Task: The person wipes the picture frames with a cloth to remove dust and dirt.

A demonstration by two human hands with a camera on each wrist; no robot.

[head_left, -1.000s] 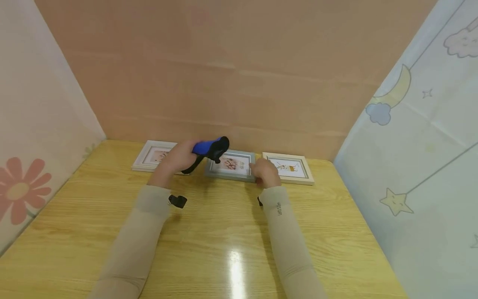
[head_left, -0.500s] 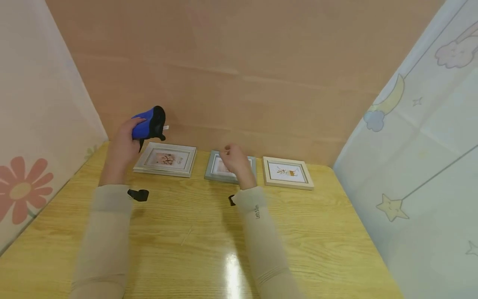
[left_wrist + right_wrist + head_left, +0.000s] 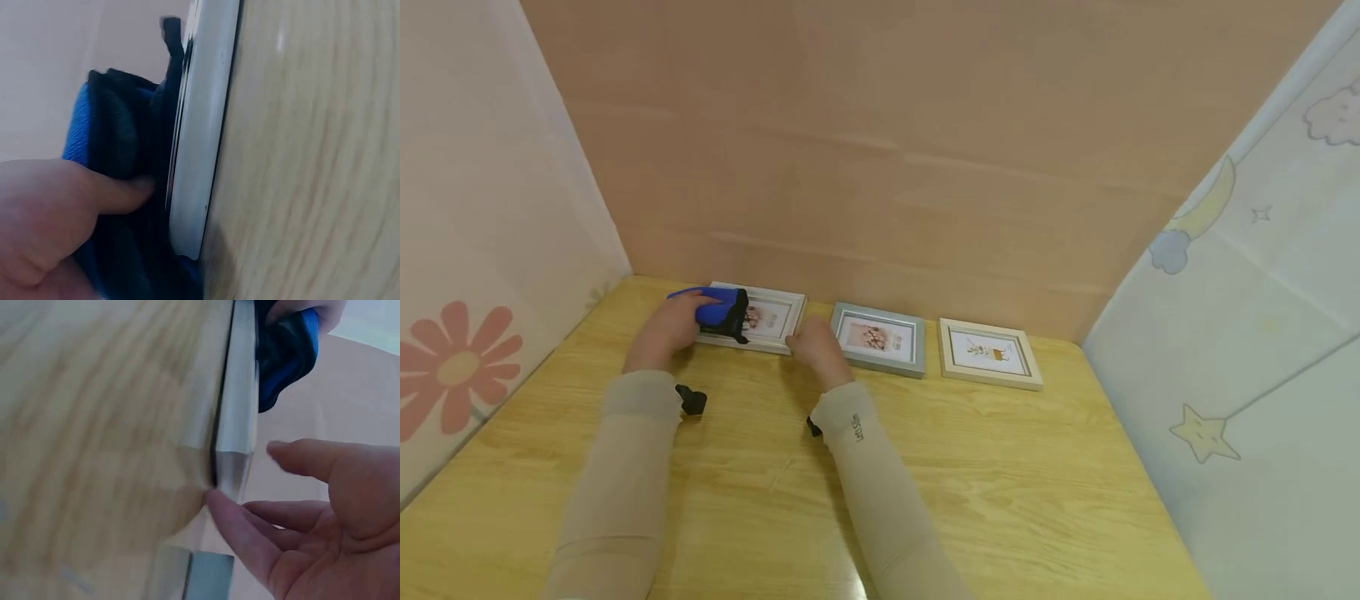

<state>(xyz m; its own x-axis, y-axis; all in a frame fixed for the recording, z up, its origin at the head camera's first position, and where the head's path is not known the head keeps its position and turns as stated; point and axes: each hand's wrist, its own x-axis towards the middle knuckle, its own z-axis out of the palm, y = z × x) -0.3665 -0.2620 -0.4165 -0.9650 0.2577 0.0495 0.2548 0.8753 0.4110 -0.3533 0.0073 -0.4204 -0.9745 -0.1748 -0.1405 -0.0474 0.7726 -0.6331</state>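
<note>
Over the left part of a white picture frame (image 3: pixel 781 323), which lies flat on the table, my left hand (image 3: pixel 673 329) holds a folded blue-and-black cloth (image 3: pixel 721 308). The thumb presses into the cloth's dark side in the left wrist view, and the cloth (image 3: pixel 125 131) lies against the frame's face. My right hand (image 3: pixel 820 348) is at the frame's right end. In the right wrist view its index fingertip is right at the lower corner of the white frame (image 3: pixel 237 419), while the thumb stands apart from it.
To the right, a grey-blue picture frame (image 3: pixel 880 365) and a cream picture frame (image 3: pixel 991 380) lie in a row on the wooden table (image 3: pixel 1000 483). A brown backdrop (image 3: pixel 880 167) rises behind them, with patterned side walls left and right.
Both hands have moved left, from the grey-blue frame's area to the white frame. The left hand lifted the cloth, then lowered it onto the white frame.
</note>
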